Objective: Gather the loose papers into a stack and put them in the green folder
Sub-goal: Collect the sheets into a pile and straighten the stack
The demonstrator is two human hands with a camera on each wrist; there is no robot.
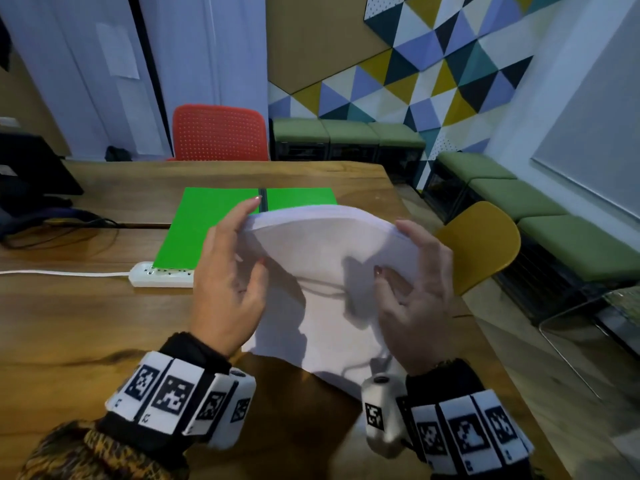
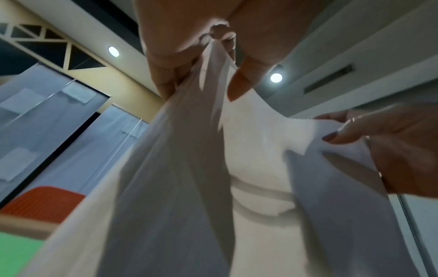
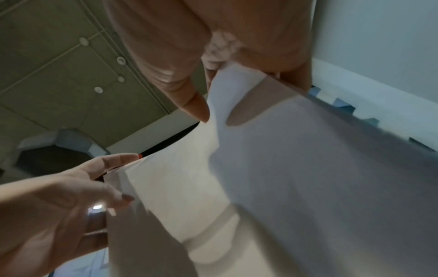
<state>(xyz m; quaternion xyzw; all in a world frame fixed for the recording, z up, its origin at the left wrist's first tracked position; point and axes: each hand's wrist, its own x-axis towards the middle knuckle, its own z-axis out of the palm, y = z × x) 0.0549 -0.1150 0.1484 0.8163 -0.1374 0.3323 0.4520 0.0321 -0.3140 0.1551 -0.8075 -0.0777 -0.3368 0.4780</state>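
Evidently the wooden table (image 1: pixel 86 306) is used as a stop: the stack of white papers (image 1: pixel 332 271) is stood on its near edge there, presumably so the sheets can be squared. Just beyond both grips, the green folder (image 1: pixel 207 230) is laid open to receive it. The stack's sides are clamped by the left hand (image 1: pixel 228 282) and right hand (image 1: pixel 415 289).

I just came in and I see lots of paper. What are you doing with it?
A person is holding a stack of white paper sheets upright on the brown wooden table, the left hand gripping one side and the right hand the other. The top bows over toward the camera. The bright green folder lies open and flat just behind it, with no papers in it yet.
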